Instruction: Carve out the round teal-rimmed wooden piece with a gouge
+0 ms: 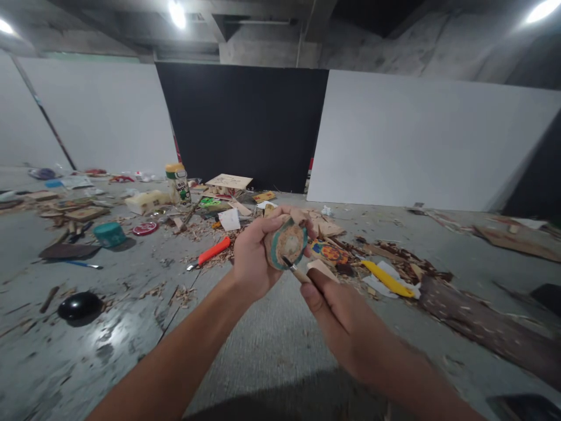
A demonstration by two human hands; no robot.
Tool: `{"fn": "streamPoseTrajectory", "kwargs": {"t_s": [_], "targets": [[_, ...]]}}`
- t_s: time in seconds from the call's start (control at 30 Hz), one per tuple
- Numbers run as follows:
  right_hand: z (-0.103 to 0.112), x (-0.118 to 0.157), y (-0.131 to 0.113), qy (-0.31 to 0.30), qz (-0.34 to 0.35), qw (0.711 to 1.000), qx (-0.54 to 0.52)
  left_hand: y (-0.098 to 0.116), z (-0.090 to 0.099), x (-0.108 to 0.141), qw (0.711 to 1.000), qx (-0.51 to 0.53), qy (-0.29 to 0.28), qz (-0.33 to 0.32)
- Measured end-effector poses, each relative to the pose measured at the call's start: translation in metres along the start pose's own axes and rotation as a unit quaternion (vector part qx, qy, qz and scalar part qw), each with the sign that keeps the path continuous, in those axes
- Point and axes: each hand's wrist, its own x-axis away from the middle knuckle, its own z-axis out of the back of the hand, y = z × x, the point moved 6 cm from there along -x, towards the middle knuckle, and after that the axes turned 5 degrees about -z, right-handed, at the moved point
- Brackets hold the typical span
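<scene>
Raised above the floor, my left hand (256, 254) is closed around a round wooden disc (290, 242). The disc has a blue-green painted ring and a paler, rough middle. My right hand (335, 307) grips a carving tool (300, 273) by its light wooden handle. The tool's dark metal tip touches or nearly touches the lower part of the disc's face. Below and left of the hands lies an orange-red utility knife (214, 251). A colourfully painted piece (329, 253) rests on the floor just right of the disc.
Wood shavings and scraps litter the concrete floor (258, 362). To the left are a teal lid (109, 234), a black rounded object (80, 306) and a bottle (178, 184) with a yellow top. A yellow tool (390, 279) and a long bark strip (482, 321) lie to the right.
</scene>
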Motion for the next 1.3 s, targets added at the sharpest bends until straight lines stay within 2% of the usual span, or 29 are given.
{"fn": "streamPoseTrajectory", "kwargs": {"t_s": [0.2,0.37,0.63,0.9,1.0,1.17,1.23,1.3], "targets": [[0.002,0.003,-0.002,0.005,-0.005,1.000,0.013,-0.001,-0.001,0.000,0.999,-0.025,-0.016,-0.016],[0.006,0.004,-0.002,0.042,0.004,0.996,0.085,-0.004,0.005,0.000,0.998,-0.064,0.011,-0.018],[0.007,0.007,-0.004,0.036,-0.007,0.996,0.086,-0.001,0.007,0.000,0.994,-0.105,0.016,-0.027],[0.009,0.008,-0.001,0.055,-0.021,0.986,0.153,0.000,0.006,-0.001,0.974,-0.220,0.022,-0.039],[0.012,0.008,-0.001,0.025,-0.033,0.992,0.121,-0.004,0.006,-0.001,0.962,-0.274,-0.012,-0.012],[0.016,0.003,0.002,-0.066,-0.060,0.996,-0.027,-0.007,0.006,0.000,0.954,-0.289,-0.077,0.009],[0.015,0.002,0.007,-0.117,-0.104,0.983,-0.092,-0.007,0.006,0.001,0.957,-0.275,-0.088,0.017],[0.008,0.003,0.012,-0.178,-0.160,0.952,-0.191,-0.008,0.006,0.002,0.960,-0.261,-0.101,0.024]]}}
